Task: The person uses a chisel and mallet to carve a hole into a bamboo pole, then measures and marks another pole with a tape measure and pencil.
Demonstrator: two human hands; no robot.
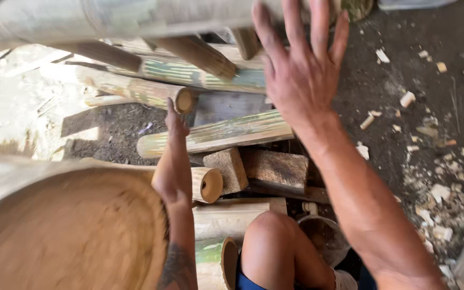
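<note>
My right hand (302, 70) is raised with its fingers spread wide and nothing in it. Its fingertips reach the long pale bamboo pole (108, 19) that runs across the top. My left hand (174, 161) is seen edge-on in the middle, lying against the rim of a big round wooden block (71, 236) at the lower left. Its fingers point up toward a cut bamboo length (135, 88). A short bamboo section (209, 184) sits right beside that hand. Whether the left hand grips the rim is hidden.
Several green-streaked bamboo lengths (216, 134) lie stacked ahead. Two square wooden blocks (277, 169) rest among them. My bare knee (267, 236) is at the bottom, with a round dark pot (326, 239) beside it. Wood chips (436, 193) litter the dark ground on the right.
</note>
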